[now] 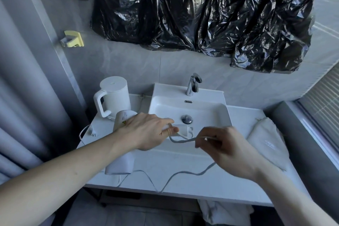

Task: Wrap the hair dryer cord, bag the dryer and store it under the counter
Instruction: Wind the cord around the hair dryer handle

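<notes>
A white hair dryer (123,118) lies over the left rim of the sink; its barrel shows near the kettle and its handle end (184,129) sticks out over the basin. My left hand (146,130) grips the handle from above, hiding its middle. A pale cord (180,141) loops off the handle end to my right hand (222,149), which pinches it. The cord's slack (166,180) snakes along the counter's front edge. A light drawstring bag (268,143) lies flat on the counter at the right.
A white kettle (113,95) stands at the back left, its plug (93,133) and wire on the counter. The sink (190,110) with faucet (193,83) sits mid-counter. A folded white cloth (120,164) lies front left. Black plastic sheeting (201,11) covers the wall above. White cloth (220,211) shows below the counter.
</notes>
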A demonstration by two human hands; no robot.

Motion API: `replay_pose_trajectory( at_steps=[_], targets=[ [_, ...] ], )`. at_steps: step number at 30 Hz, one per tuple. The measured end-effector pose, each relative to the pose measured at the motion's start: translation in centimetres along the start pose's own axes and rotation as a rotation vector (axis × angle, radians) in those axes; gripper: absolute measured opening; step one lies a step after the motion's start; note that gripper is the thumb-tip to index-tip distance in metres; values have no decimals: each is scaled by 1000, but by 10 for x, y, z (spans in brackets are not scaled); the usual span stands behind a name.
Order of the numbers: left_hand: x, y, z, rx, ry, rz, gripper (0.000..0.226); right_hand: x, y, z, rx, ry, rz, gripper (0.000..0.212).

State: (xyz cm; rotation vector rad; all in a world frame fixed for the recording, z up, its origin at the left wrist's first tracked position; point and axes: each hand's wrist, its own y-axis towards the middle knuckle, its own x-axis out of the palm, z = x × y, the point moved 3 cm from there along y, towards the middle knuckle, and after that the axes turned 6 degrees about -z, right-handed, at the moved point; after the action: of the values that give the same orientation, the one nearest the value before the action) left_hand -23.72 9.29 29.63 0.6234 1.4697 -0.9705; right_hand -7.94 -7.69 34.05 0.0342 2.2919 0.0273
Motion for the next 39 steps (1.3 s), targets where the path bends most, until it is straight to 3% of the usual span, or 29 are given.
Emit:
replay_pose_trajectory(
  at_steps=[10, 19, 24, 29, 33, 36, 39],
  targets=[
    [3, -21, 34, 77, -4, -83, 55, -40, 38, 20, 42, 75, 149, 17],
    [-17, -36, 41, 95, -4, 22, 64, -1, 62, 50, 103, 193, 227, 27],
    [-25, -38, 42, 45, -32, 57, 78, 26, 67, 66, 189, 434, 147, 36],
    [-23, -32, 32, 147, -104, 73, 62, 53, 56, 69, 196, 611, -35, 21],
    [-30, -26, 24, 145, -198, 110, 29, 76, 49, 65, 358, 664, -45, 31],
    [-33, -20, 15, 109, -239, 105, 24, 74, 38, 51, 305, 455, -71, 47],
    [-32, -14, 9, 75, -246, 75, 23, 69, 19, 41, 282, 278, -101, 40]
  ],
)
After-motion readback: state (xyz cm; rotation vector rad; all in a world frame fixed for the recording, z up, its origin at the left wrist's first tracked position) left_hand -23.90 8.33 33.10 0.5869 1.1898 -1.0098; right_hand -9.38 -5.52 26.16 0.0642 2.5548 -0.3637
